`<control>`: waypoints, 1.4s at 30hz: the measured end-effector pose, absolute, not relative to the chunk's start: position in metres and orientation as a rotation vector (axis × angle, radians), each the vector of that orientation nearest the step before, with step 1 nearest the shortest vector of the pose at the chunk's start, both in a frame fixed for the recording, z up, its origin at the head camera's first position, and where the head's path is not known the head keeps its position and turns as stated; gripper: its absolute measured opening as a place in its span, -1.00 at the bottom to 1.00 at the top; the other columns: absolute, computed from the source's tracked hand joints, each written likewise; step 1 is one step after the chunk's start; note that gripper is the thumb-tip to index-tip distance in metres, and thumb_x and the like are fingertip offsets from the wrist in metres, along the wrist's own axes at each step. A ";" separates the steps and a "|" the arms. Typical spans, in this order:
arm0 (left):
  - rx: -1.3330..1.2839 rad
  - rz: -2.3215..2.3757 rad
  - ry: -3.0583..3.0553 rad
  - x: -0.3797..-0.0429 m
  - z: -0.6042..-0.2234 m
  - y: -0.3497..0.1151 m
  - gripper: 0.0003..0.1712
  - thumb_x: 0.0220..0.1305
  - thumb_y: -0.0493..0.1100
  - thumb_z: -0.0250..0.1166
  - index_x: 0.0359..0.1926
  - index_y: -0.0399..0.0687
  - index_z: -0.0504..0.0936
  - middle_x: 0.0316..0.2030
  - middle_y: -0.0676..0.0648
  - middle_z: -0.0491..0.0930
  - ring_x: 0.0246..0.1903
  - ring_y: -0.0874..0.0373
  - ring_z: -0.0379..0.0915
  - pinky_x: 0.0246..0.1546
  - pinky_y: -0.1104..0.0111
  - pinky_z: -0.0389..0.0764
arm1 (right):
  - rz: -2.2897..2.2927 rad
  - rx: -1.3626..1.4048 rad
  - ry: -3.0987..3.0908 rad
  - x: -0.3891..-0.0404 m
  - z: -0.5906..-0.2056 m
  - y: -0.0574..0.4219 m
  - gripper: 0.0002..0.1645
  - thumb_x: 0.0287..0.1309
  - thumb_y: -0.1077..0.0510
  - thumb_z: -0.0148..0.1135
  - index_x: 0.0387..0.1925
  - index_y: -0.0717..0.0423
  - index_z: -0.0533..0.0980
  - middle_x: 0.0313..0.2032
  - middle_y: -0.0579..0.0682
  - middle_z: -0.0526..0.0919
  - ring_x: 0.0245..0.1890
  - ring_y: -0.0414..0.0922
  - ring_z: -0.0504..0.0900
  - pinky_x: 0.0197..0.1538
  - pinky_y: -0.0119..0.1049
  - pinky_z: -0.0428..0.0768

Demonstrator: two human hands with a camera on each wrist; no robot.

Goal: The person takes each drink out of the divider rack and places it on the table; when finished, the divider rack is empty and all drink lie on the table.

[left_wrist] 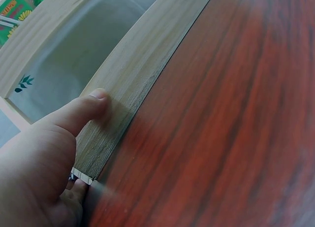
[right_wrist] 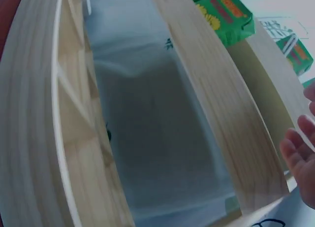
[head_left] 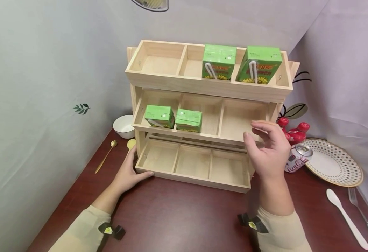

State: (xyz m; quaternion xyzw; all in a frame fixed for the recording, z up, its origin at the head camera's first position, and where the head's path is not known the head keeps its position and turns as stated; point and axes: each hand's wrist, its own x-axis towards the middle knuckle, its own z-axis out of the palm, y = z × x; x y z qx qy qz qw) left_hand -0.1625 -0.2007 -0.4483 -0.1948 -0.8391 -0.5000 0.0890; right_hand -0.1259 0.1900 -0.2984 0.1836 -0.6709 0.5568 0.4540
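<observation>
A three-tier wooden rack (head_left: pixel 190 180) stands on the table, each tier split into three compartments. My left hand (head_left: pixel 130 174) grips its lower left corner; in the left wrist view the thumb (left_wrist: pixel 93 106) lies on the bottom tier's front board. My right hand (head_left: pixel 270 148) is raised by the right end of the middle tier, fingers loosely bent, nothing in it. Two green drink cartons stand in the top tier, one in the middle compartment (head_left: pixel 219 57) and one in the right (head_left: pixel 262 61). The middle tier holds two more, a left carton (head_left: pixel 159 113) and a middle carton (head_left: pixel 188 119).
Right of the rack are red-capped bottles (head_left: pixel 298 132), a Coca-Cola can (head_left: pixel 298 158), a dotted plate (head_left: pixel 355 173), a white spoon (head_left: pixel 344 213) and a fork (head_left: pixel 365 211). To the left lie a white bowl (head_left: pixel 124 130) and a gold spoon (head_left: pixel 105 157).
</observation>
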 end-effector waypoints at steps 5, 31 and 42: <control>-0.581 -1.481 -2.497 -0.163 -0.448 -0.200 0.30 -0.18 -0.21 0.63 0.49 -0.14 -0.02 0.29 -0.27 0.20 0.22 -0.15 0.27 0.12 0.26 0.33 | 1.325 0.471 -1.711 -0.128 -0.295 0.174 -0.69 -0.18 0.54 0.33 -0.27 0.57 0.55 -0.23 0.27 0.61 -0.20 0.02 0.59 -0.05 -0.15 0.59; -0.584 -1.483 -2.492 -0.163 -0.451 -0.202 0.28 -0.18 -0.22 0.63 0.48 -0.13 0.00 0.28 -0.27 0.22 0.21 -0.17 0.27 0.12 0.43 0.29 | 0.960 0.776 -1.932 -0.162 -0.325 0.104 -0.36 -0.10 0.34 0.42 0.12 0.21 0.50 0.22 0.17 0.43 0.21 0.02 0.43 0.22 -0.17 0.41; -0.593 -1.486 -2.487 -0.165 -0.451 -0.202 0.28 -0.18 -0.22 0.63 0.48 -0.14 0.00 0.28 -0.29 0.22 0.20 -0.19 0.29 0.12 0.30 0.33 | 0.851 0.824 -1.940 -0.163 -0.325 0.100 -0.40 0.04 0.39 0.30 0.18 0.30 0.43 0.34 0.20 0.30 0.32 0.08 0.32 0.31 -0.13 0.28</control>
